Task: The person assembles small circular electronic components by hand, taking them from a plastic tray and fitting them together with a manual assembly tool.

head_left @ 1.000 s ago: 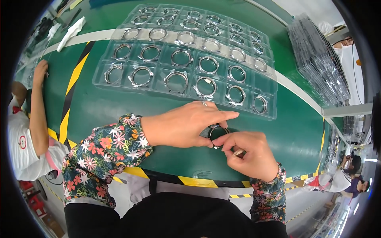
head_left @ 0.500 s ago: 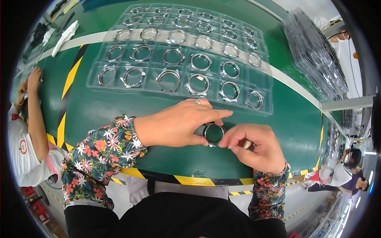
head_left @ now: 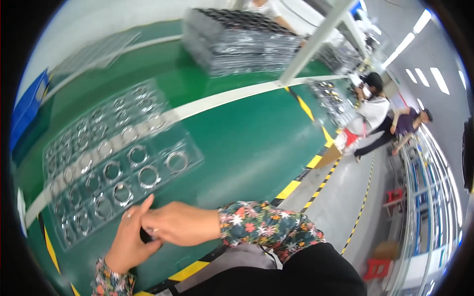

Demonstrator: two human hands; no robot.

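My left hand [head_left: 129, 244] is curled around a dark round watch case [head_left: 146, 235], mostly hidden by fingers, with one finger stretched up past it. Over the case lies my right hand [head_left: 183, 224], its fingers bent and closed against it. What those right fingers hold, if anything, is out of sight. Just beyond both hands is a clear plastic tray [head_left: 195, 157], where several silver watch case rings [head_left: 148, 176] sit in separate pockets. One ring [head_left: 122, 194] near my left hand has a small pale piece on its rim.
A tall stack of clear trays [head_left: 242, 54] stands at the back of the green table [head_left: 237, 133]. A white post [head_left: 316, 42] rises beside it. Yellow-black tape [head_left: 289, 190] marks the table edge. Two people [head_left: 370, 111] are at the far right; a blue bin [head_left: 29, 116] is far left.
The view has swung to the right, so tray and hands now appear further left. My right hand has come over the case against my left hand; its small brass-coloured piece no longer shows.
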